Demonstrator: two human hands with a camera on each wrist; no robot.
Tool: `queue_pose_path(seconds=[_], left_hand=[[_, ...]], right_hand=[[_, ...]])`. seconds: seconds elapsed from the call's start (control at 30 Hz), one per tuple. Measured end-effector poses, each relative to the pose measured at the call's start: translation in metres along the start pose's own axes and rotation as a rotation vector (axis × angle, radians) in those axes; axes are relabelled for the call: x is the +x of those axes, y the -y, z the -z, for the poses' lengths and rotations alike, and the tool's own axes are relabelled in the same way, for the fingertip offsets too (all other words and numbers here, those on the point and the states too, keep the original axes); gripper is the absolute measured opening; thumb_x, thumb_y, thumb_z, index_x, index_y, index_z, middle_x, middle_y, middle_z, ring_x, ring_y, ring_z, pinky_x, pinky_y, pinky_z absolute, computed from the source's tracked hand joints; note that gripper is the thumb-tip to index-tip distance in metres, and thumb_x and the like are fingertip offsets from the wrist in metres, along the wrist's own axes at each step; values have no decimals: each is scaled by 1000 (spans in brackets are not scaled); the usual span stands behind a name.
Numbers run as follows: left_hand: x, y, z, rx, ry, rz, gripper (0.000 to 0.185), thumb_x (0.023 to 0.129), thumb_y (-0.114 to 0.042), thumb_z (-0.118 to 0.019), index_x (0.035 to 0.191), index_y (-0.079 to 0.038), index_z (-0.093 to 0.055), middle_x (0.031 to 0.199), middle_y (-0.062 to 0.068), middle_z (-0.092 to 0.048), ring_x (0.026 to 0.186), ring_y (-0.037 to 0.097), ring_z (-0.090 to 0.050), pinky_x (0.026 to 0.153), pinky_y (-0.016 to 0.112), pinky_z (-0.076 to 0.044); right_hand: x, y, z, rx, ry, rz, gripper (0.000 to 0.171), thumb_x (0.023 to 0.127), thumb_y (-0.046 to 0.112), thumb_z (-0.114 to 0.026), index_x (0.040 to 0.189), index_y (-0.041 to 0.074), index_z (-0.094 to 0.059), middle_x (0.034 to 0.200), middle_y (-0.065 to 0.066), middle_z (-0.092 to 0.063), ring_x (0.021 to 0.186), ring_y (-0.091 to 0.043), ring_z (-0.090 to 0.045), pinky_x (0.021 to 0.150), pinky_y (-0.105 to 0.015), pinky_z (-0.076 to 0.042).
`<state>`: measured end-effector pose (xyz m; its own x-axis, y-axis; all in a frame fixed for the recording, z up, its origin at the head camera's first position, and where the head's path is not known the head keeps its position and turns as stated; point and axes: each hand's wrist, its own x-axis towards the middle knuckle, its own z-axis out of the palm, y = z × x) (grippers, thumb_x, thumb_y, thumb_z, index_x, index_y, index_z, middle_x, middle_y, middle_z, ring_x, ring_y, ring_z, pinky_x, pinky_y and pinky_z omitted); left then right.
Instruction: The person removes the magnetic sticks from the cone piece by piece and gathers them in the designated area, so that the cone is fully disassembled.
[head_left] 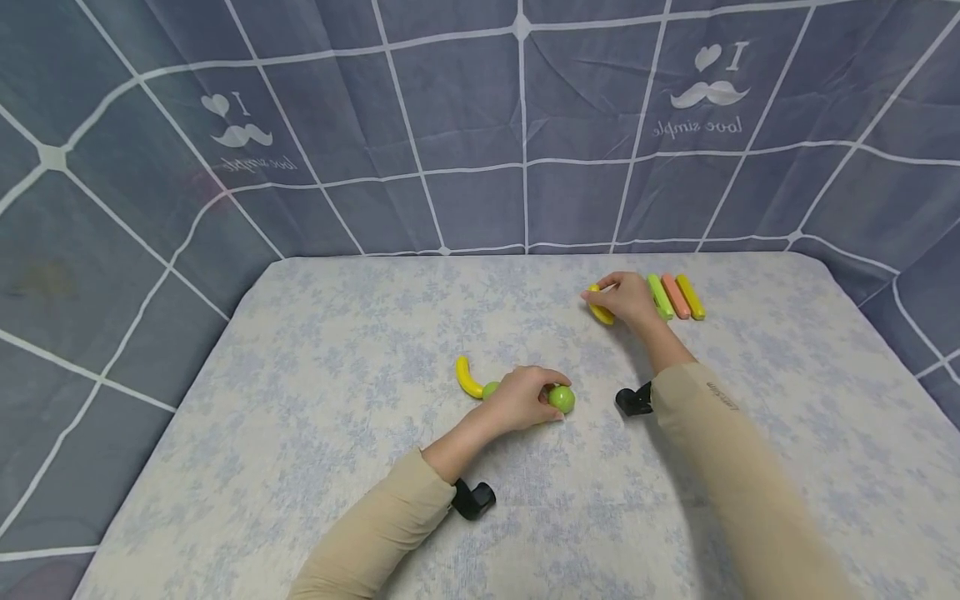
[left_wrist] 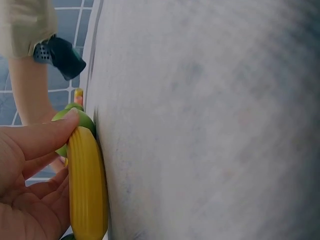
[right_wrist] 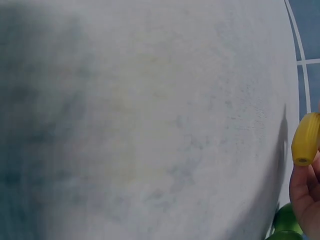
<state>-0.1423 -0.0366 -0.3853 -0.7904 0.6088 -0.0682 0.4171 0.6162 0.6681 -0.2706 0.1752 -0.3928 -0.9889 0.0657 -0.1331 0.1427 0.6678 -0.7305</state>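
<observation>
My left hand (head_left: 517,400) is low over the middle of the table, thumb and fingers pinching a shiny green ball (head_left: 561,398). In the left wrist view a ridged yellow piece (left_wrist: 87,185) lies along the palm, its end against the green ball (left_wrist: 86,120); from the head this piece is hidden. Just left of the hand, a curved yellow banana-shaped piece (head_left: 467,375) meets another green ball (head_left: 490,388), partly covered. Farther back, my right hand (head_left: 630,297) pinches a second yellow banana-shaped piece (head_left: 602,308), its blunt end showing in the right wrist view.
Beside the right hand, green (head_left: 660,295), salmon (head_left: 676,297) and yellow sticks (head_left: 691,297) lie side by side near the back edge. A pale floral cloth (head_left: 337,350) covers the table. Grey checked curtains (head_left: 465,108) hang behind and at both sides.
</observation>
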Motion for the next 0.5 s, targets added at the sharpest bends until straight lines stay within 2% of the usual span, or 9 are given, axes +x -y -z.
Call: queue_pose_path(seconds=[0.2,0.5], left_hand=[[-1,0,-1,2,-5,-13,42,79,-8,-75,119,-3,-62,105,10,-65,68,6,-54,64,18,-43],[-1,0,0,3,-7,-15,42,79,-8,-74,119,-2,-62,103,9,-65,67,7,-53,63,18,-43]], right_hand=[[6,-2,-6,-69,-65,6,43,84,34,-69,108,-1,-63,96,-15,-60,70,-19,-49,57,-26,-41],[13,-3,-11,-147,-136,36,42,84,32,-69,104,-4,-66,100,-20,-63,73,-24,-52,62,-29,-40]])
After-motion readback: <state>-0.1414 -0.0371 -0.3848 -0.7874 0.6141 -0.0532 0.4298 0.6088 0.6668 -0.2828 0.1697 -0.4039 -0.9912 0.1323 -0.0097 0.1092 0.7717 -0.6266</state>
